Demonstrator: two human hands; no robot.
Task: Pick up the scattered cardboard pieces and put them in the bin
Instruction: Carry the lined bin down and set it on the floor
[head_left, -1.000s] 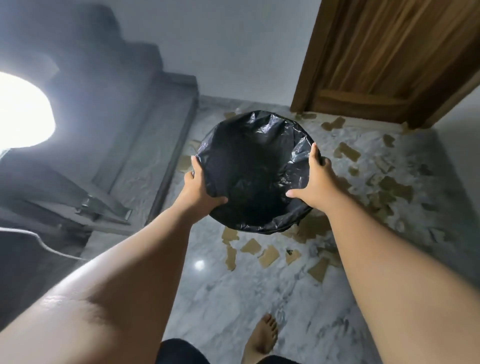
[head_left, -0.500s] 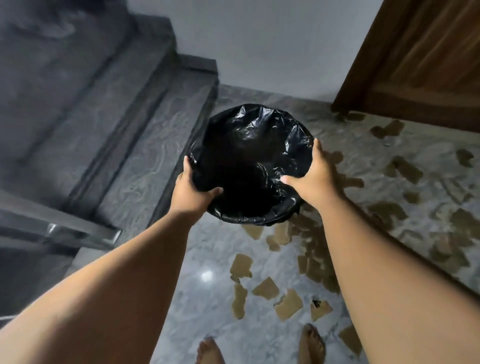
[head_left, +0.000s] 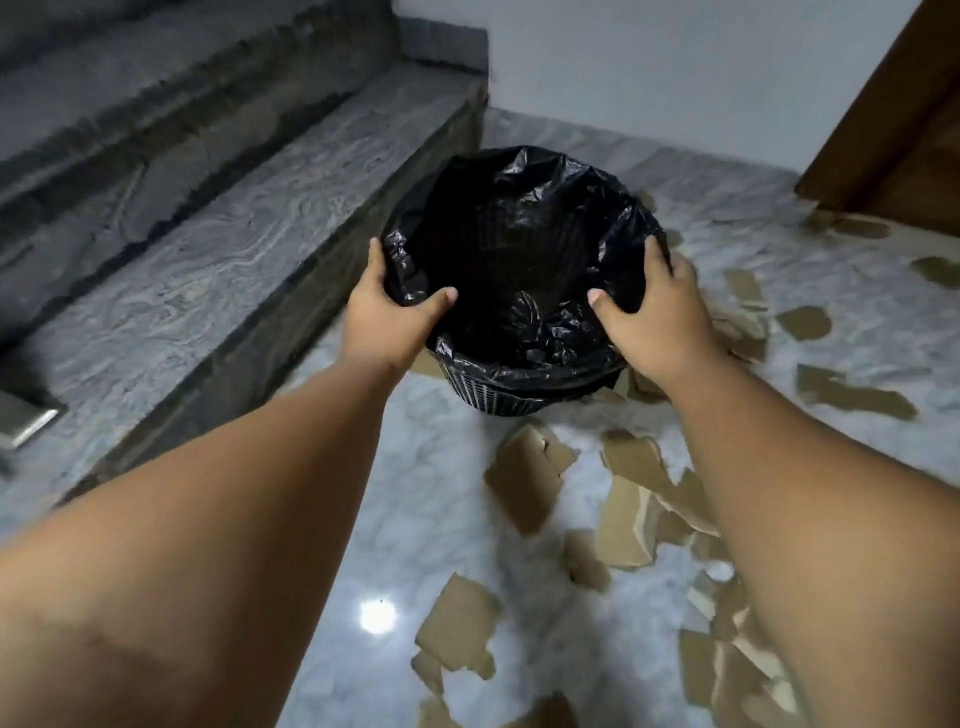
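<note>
A round black mesh bin (head_left: 493, 402) lined with a black plastic bag (head_left: 524, 171) stands low over the marble floor in the middle of the view. My left hand (head_left: 387, 317) grips its left rim, thumb inside the liner. My right hand (head_left: 660, 317) grips the right rim the same way. Several torn brown cardboard pieces lie scattered on the floor: one large piece (head_left: 527, 480) just in front of the bin, another (head_left: 460, 631) nearer me, and more (head_left: 852, 392) to the right. Whether the bin's base touches the floor I cannot tell.
Grey marble stair steps (head_left: 218, 249) rise at the left, close beside the bin. A brown wooden door (head_left: 898, 135) stands at the upper right, with a white wall (head_left: 649, 67) behind. The glossy floor (head_left: 415, 519) reflects a light spot.
Both hands have carried the bin downward toward the floor beside the steps. The view has tilted down and the cardboard pieces now appear closer and larger.
</note>
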